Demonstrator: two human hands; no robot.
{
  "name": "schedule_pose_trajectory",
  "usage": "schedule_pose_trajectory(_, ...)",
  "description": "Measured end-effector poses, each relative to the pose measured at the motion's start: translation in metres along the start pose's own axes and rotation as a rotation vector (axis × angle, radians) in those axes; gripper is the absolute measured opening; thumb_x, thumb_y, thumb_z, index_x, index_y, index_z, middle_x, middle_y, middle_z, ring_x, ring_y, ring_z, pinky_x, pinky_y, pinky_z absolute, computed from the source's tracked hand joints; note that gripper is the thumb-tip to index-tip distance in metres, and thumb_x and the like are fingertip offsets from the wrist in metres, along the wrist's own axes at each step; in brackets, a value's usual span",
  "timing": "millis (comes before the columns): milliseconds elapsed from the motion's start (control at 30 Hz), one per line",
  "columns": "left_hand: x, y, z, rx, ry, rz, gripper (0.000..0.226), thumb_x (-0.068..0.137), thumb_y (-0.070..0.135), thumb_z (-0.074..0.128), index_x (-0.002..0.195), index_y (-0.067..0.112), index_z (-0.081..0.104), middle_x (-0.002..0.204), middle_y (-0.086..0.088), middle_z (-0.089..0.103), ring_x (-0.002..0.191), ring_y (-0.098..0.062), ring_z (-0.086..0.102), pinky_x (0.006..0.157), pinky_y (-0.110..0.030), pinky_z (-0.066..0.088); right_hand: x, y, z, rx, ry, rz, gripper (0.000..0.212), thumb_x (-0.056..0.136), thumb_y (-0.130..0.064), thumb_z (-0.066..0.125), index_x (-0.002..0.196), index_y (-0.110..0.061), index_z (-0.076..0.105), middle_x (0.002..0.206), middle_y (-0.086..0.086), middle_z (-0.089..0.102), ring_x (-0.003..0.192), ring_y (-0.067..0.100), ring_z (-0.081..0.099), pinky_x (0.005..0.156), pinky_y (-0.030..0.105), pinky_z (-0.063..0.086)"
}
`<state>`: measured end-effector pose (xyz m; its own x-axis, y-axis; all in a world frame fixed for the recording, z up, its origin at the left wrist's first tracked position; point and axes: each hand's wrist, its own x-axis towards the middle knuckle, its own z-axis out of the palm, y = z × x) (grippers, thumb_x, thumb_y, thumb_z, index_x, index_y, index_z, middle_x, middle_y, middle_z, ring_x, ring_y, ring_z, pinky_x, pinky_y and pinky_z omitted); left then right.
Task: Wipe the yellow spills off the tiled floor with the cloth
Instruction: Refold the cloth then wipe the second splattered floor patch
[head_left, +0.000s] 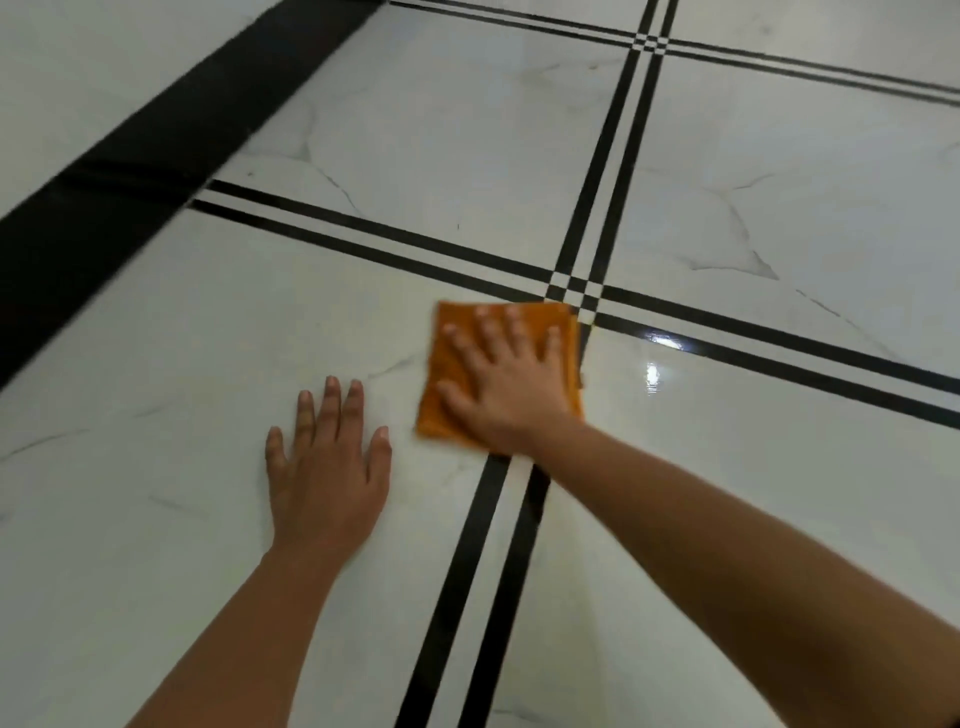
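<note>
A folded orange cloth (453, 364) lies flat on the white marble-look tiled floor (208, 364), just below a crossing of black double lines. My right hand (506, 387) presses flat on top of the cloth with its fingers spread. My left hand (327, 462) rests palm down on the bare tile to the left of the cloth, fingers apart, holding nothing. I see no yellow spill around the cloth; whatever is under it is hidden. The picture is slightly blurred.
Black double stripes (488, 571) cross the floor and meet just above the cloth. A wide black band (119, 182) runs diagonally at the upper left. Light glints off the glossy tile (652, 371) right of the cloth.
</note>
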<state>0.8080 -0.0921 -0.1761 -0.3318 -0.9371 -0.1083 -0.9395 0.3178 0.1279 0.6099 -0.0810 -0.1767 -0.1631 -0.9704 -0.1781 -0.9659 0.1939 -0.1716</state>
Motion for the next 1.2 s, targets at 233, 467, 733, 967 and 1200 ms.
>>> schedule_pose_trajectory(233,-0.006,-0.014,0.000,-0.021,0.002,-0.001,0.058,0.095,0.045,0.013,0.149,0.024,0.003,0.157,-0.001,0.002,0.144,-0.021,0.001,0.113,-0.048,0.004,-0.007,0.067,-0.006,0.017,0.049,0.358,0.070,0.085,-0.074,0.007,0.147,-0.044,-0.006,0.159,-0.004,-0.008,0.145,0.026,-0.012,0.112,0.060,-0.006)
schedule_pose_trajectory(467,-0.020,-0.014,0.005,-0.007,-0.005,0.037,0.063,0.091,0.051,0.004,0.149,0.025,0.005,0.157,-0.001,0.003,0.144,-0.021,0.001,0.113,-0.047,0.005,-0.064,-0.004,0.013,-0.061,0.013,-0.258,0.062,0.086,-0.071,0.011,0.143,-0.051,-0.007,0.158,-0.012,-0.009,0.144,0.017,-0.015,0.112,0.055,-0.010)
schedule_pose_trajectory(733,-0.031,0.002,0.010,-0.024,0.001,0.115,0.072,0.082,0.054,-0.005,0.148,0.027,0.004,0.157,0.001,0.000,0.144,-0.020,-0.001,0.113,-0.045,0.006,-0.035,0.011,0.006,0.014,0.042,0.199,0.068,0.087,-0.071,0.013,0.147,-0.043,-0.005,0.159,-0.003,-0.010,0.144,0.026,-0.015,0.111,0.062,-0.008)
schedule_pose_trajectory(967,-0.058,0.001,0.008,-0.022,-0.036,0.085,0.073,0.081,0.054,-0.006,0.148,0.027,0.003,0.157,0.001,0.000,0.144,-0.020,-0.002,0.113,-0.044,0.007,-0.049,0.055,-0.001,-0.010,0.023,0.159,0.069,0.083,-0.075,0.005,0.145,-0.047,-0.007,0.159,-0.007,-0.008,0.145,0.023,-0.012,0.112,0.059,-0.005)
schedule_pose_trajectory(1200,-0.096,-0.014,0.009,-0.007,-0.042,0.010,0.070,0.084,0.053,0.000,0.148,0.026,0.010,0.157,-0.001,0.008,0.144,-0.022,0.005,0.111,-0.049,0.013,-0.160,-0.045,0.036,0.035,0.040,-0.192,0.067,0.087,-0.072,0.014,0.148,-0.044,0.009,0.159,-0.002,0.006,0.145,0.029,-0.002,0.111,0.059,-0.005)
